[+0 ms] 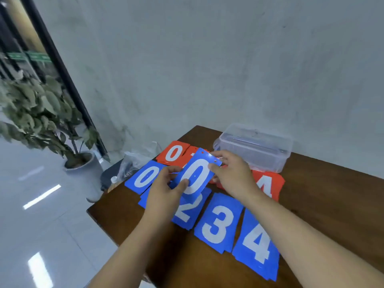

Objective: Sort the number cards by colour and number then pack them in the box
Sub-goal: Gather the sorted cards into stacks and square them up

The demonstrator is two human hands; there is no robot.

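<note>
Left hand [166, 189] and right hand [231, 173] each pinch an edge of the blue 0 card [197, 173] between them, blue 2 card [185, 214] under it, clear box [256, 145] just beyond right hand.

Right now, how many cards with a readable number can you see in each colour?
Blue: 5 (flat blue 0, held blue 0, blue 2, blue 3, blue 4)
Red: 2 (red 0, red 4)
Total: 7
Cards partly hidden under the left hand and right hand are not counted.
</note>
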